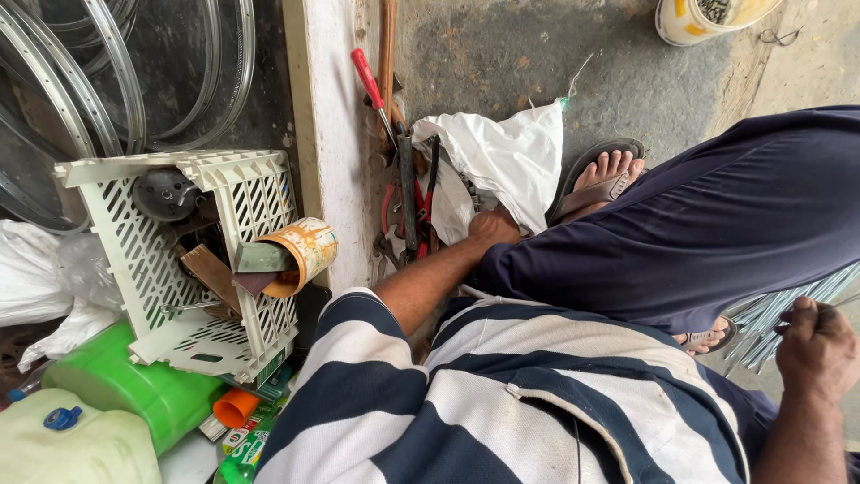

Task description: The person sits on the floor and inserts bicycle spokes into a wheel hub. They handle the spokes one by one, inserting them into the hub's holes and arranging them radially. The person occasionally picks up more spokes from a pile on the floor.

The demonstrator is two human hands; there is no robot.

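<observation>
The left hand (494, 226) reached into a white plastic bag (502, 157) beside pliers (408, 211); its grip was hidden. The right hand (817, 345) closed on metal spokes (775, 314).

crate (143, 260) left of tools (408, 206), bag (506, 152) right of tools

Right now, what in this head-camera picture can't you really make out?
- Left hand: its fingers are hidden among the tools beside the white plastic bag.
- Right hand: closed on thin metal rods, which run off the right edge.
- Bucket: cut off by the top edge.
- Bag's contents: hidden.
</observation>
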